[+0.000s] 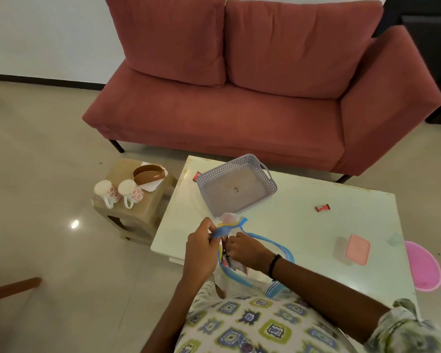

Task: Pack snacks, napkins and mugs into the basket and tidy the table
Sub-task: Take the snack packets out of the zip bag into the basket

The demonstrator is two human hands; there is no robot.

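Observation:
A clear zip bag [278, 247] with a blue seal strip lies at the near edge of the pale table [316, 233], with red snack packets inside. My left hand [201, 244] pinches the bag's blue rim. My right hand [245, 252] is inside the bag's mouth, fingers closed among the packets. The grey perforated basket [267, 186] sits empty just beyond. Two loose red snack packets lie on the table, one [322, 207] to the right and one [196, 176] left of the basket. Two white mugs [107, 192] [131, 192] and a brown napkin holder [148, 174] with white napkins stand on a low stool [138, 220].
A pink-lidded box [357, 249] rests at the table's right side. A red sofa [239, 98] stands behind the table. A pink mat [423, 266] lies on the floor at right. A wooden piece [13, 289] shows at the left edge.

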